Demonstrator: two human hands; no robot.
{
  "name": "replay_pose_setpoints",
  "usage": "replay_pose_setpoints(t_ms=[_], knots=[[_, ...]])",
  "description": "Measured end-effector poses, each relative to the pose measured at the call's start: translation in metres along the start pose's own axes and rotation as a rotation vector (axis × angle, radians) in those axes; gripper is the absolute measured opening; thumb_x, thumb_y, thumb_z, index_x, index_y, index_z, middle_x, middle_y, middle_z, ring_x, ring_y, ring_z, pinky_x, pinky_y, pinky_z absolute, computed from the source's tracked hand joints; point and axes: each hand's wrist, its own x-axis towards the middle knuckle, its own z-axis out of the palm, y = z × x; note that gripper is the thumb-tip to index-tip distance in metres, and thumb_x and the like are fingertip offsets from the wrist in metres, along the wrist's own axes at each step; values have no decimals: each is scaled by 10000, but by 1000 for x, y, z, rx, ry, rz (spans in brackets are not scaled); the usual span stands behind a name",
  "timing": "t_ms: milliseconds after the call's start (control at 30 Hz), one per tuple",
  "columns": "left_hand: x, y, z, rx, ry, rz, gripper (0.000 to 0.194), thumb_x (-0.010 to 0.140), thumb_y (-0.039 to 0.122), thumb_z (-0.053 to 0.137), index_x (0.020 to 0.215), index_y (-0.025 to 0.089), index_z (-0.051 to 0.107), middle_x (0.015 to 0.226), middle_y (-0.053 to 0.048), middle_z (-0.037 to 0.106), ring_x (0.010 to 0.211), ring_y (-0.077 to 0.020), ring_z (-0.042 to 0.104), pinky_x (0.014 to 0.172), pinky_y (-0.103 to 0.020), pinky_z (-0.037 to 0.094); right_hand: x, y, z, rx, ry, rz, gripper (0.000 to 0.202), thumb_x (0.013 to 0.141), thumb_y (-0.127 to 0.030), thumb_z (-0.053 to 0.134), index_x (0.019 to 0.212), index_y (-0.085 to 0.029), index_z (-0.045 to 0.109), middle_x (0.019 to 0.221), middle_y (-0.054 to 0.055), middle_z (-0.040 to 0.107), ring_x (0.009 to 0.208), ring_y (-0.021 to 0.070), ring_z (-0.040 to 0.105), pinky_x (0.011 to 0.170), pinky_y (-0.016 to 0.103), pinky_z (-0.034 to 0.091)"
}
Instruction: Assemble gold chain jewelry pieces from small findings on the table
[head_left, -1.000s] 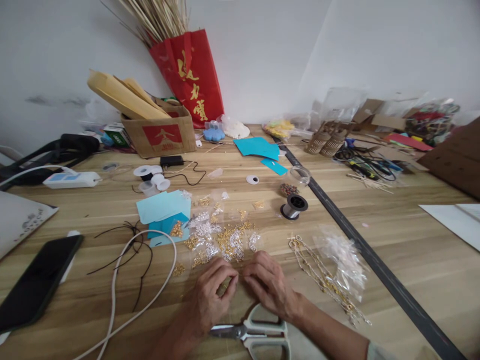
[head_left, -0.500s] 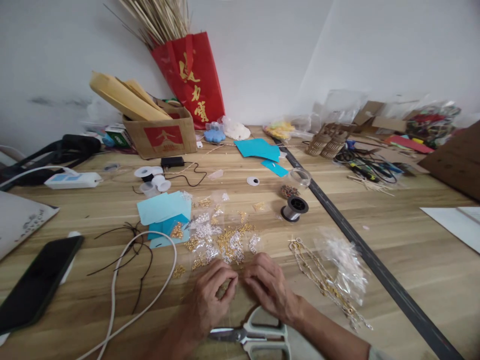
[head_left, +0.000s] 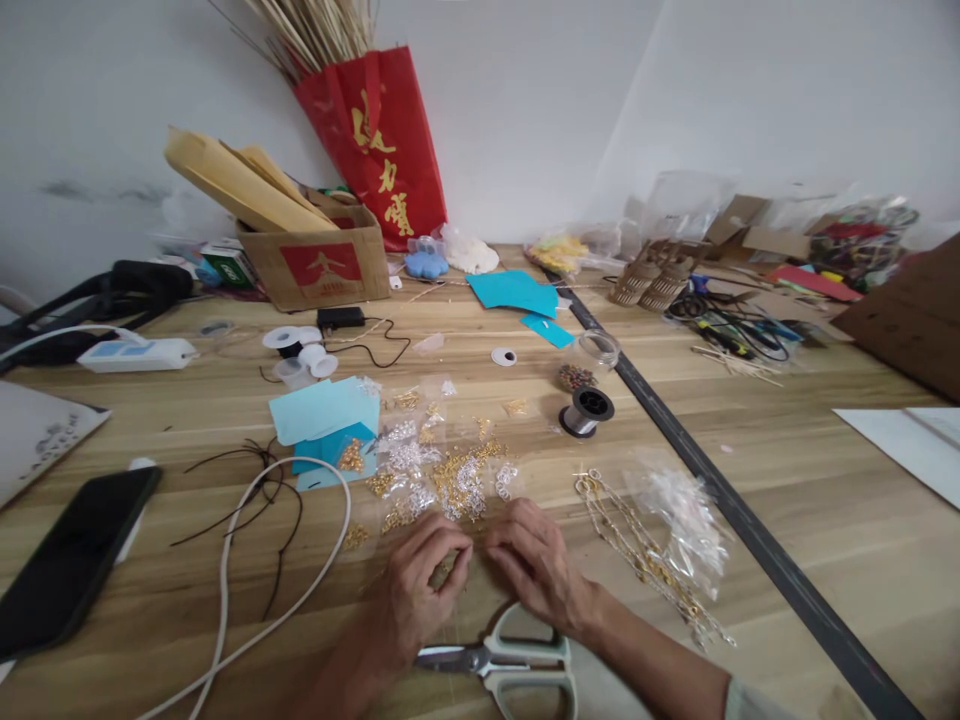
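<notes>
My left hand [head_left: 429, 578] is closed, thumb and forefinger pinched together; whatever sits between the fingertips is too small to make out. Just to its right, my right hand [head_left: 536, 560] rests with bent fingers close together, its tips facing the left hand's. What it holds, if anything, is hidden. Gold and silver beads [head_left: 461, 480] lie in small heaps right beyond the fingertips, beside a few silver rings [head_left: 506, 481]. Below the hands lie scissors [head_left: 517, 660] with pale handles, partly under the right wrist. To the right is a gold and silver bead chain [head_left: 637, 555].
A wire spool [head_left: 587, 412] stands beyond the right hand, near a clear jar [head_left: 596, 348]. Clear plastic bags [head_left: 686, 530] lie at the right. On the left are a white cable [head_left: 225, 560], a phone [head_left: 75, 560] and blue cards [head_left: 326, 410]. A red bag [head_left: 390, 150] stands behind.
The whole view has shifted slightly, with things sitting a little higher and further left. Both hands keep nearly the same pose; nothing on the table has visibly moved.
</notes>
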Motion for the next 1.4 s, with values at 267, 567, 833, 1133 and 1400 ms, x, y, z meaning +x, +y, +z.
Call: replay_pose_setpoints(t_ms=[267, 567, 833, 1133, 1400], knots=[[0, 2, 1, -8, 18, -21, 151, 810, 32, 535, 745, 164, 571, 668, -33, 598, 656, -138, 570, 615, -239, 462, -4, 3, 2, -5, 10, 1, 94, 924, -127, 484, 926, -198, 546, 816, 52, 583, 772, 188, 516, 702, 328, 439], [-2, 2, 0, -22, 11, -30, 152, 807, 25, 530, 755, 163, 564, 677, -33, 599, 662, -140, 567, 615, -242, 453, -2, 1, 1, 6, 61, 81, 95, 931, -146, 474, 891, -202, 540, 778, 39, 563, 751, 179, 509, 684, 302, 436], [-10, 4, 1, -2, -72, 40, 151, 835, 27, 516, 815, 169, 561, 724, -31, 609, 689, -135, 558, 655, -255, 472, -1, 2, 1, 13, 97, 79, 101, 924, -129, 479, 878, -198, 537, 768, 27, 563, 736, 165, 506, 681, 288, 435], [-3, 25, -6, 183, -192, 279, 134, 861, 116, 543, 737, 150, 578, 641, -30, 597, 634, -157, 536, 615, -291, 477, -1, 3, 0, -9, 96, 91, 106, 929, -150, 468, 876, -202, 543, 770, 33, 567, 731, 174, 520, 675, 303, 441], [4, 30, -13, 343, -210, 380, 383, 929, 188, 420, 549, 183, 468, 488, 7, 487, 486, -131, 451, 472, -282, 323, 0, 3, 0, 11, 88, 98, 121, 933, -153, 460, 857, -194, 545, 759, 31, 558, 736, 174, 505, 673, 302, 429]])
